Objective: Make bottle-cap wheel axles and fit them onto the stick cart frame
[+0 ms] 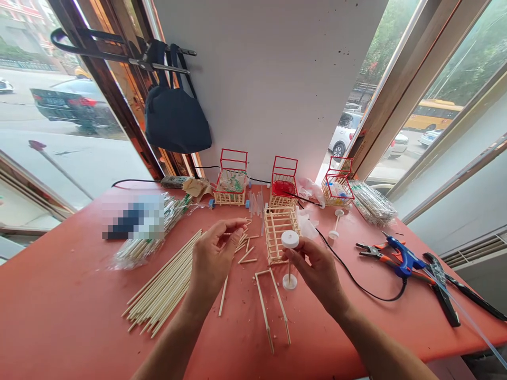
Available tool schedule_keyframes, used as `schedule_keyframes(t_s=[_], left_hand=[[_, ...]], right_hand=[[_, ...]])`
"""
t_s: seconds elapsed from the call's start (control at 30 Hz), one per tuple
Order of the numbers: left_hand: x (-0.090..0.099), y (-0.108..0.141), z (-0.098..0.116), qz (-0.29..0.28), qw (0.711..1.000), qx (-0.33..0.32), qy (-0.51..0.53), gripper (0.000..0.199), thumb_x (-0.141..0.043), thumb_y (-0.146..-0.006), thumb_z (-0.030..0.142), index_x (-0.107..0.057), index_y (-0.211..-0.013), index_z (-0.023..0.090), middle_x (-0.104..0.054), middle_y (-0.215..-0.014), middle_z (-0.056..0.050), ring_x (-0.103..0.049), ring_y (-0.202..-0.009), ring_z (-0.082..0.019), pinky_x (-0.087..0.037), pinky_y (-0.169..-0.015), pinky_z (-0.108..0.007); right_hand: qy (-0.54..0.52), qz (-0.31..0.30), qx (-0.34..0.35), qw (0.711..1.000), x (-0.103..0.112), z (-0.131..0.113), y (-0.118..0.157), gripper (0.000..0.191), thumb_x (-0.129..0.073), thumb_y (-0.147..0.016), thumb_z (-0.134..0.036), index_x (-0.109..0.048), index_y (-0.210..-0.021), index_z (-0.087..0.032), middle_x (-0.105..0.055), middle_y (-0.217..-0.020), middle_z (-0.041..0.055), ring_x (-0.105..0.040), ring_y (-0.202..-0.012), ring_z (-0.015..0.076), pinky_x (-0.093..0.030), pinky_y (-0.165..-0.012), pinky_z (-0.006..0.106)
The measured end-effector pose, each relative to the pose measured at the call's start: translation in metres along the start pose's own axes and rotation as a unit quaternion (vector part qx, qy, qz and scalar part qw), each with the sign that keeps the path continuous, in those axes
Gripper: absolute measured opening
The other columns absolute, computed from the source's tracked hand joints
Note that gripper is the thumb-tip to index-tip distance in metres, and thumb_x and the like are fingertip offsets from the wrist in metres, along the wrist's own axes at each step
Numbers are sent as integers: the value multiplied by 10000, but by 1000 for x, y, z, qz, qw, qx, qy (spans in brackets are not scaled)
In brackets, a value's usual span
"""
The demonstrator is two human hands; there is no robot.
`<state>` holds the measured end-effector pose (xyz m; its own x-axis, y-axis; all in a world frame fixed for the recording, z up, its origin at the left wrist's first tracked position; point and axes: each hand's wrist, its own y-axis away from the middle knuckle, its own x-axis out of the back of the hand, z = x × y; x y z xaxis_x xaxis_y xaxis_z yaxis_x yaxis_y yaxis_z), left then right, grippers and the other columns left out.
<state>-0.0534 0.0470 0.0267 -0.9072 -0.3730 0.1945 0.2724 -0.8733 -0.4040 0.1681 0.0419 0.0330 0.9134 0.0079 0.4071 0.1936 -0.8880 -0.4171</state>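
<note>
Two hands are over the worktop (63, 285), apart; the right hand (319, 261) pinches a disc-and-stick piece (290, 270) below its upper disc (290, 239), so the piece stands upright at that hand's nine o'clock; whether the lower disc (290, 283) touches the worktop, I cannot tell; the left hand (214, 253) curls, thumb and forefinger close together, but whether they grip anything is unclear.

The step in hand looks like holding or checking this piece; a next move would seem to call for a light grip and a straight stick.

Outward, a lattice box (277, 232) sits at the right hand's ten o'clock; a three-sided frame (262, 301) lies at eight; a matching piece (336, 223) is at one; a glue gun (404, 257) and pliers (372, 250) lie toward three; long sticks (166, 287) spread at the left hand's eight o'clock; at twelve, three red-topped baskets (230, 198) stand farther off.
</note>
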Motion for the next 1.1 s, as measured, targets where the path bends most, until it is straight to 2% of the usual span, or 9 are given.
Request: schedule_keyframes(t_s=[0.17,0.37,0.47,0.53,0.6,0.77,0.97,1.1], left_hand=[[-9,12,11,1,997,-82,0,88,-688,-919,279,-766,-927,240,-746,-909,-17,-686,-840,-184,-539,-787,-295],[-17,25,19,-35,993,-115,14,87,-700,-932,283,-749,-996,250,-753,-994,-35,-691,-932,-204,-536,-859,-325],[-23,28,19,-59,993,-98,26,227,-742,-901,339,-734,-1112,257,-763,-1081,-59,-697,-1000,-236,-548,-885,-354],[-28,30,18,-80,993,-72,49,379,-772,-870,379,-702,-1224,265,-758,-1149,-72,-694,-1059,-257,-558,-906,-374],[-32,31,18,-100,991,-44,74,451,-790,-848,399,-689,-1266,264,-751,-1181,-85,-693,-1068,-266,-568,-911,-387],[-37,36,17,-113,986,-4,123,379,-787,-858,375,-724,-1217,270,-739,-1187,-85,-678,-996,-244,-581,-877,-367],[-35,38,18,-106,986,10,126,294,-778,-868,340,-751,-1152,268,-751,-1102,-68,-668,-968,-236,-573,-843,-349],[-34,37,22,-104,988,6,116,245,-777,-859,314,-758,-1096,253,-764,-1081,-64,-686,-977,-241,-559,-870,-361]], right_hand=[[-2,1,2,1000,-2,1,0,167,-634,-946,-293,-710,-832,-197,-740,-765,21,-612,-654,149,-444,-610,255],[14,8,7,1000,-3,0,0,169,-645,-938,-300,-704,-814,-203,-704,-712,4,-563,-609,137,-435,-582,245],[20,7,9,1000,-3,0,0,193,-641,-944,-323,-703,-805,-205,-697,-702,0,-556,-601,135,-442,-576,244],[21,10,12,1000,-4,0,0,196,-641,-944,-330,-707,-807,-205,-699,-706,1,-558,-601,135,-443,-574,245],[18,11,12,1000,-6,0,1,180,-646,-940,-329,-715,-828,-205,-716,-729,7,-568,-607,137,-443,-572,246],[5,-2,16,1000,-10,1,2,156,-659,-936,-328,-726,-859,-210,-738,-771,11,-586,-624,140,-450,-582,249],[-6,-12,18,1000,-11,0,2,165,-688,-934,-332,-707,-814,-219,-721,-742,-3,-592,-628,142,-462,-603,248],[-11,-14,26,1000,-10,1,2,125,-668,-946,-304,-728,-883,-215,-747,-797,10,-596,-641,142,-458,-606,250]])
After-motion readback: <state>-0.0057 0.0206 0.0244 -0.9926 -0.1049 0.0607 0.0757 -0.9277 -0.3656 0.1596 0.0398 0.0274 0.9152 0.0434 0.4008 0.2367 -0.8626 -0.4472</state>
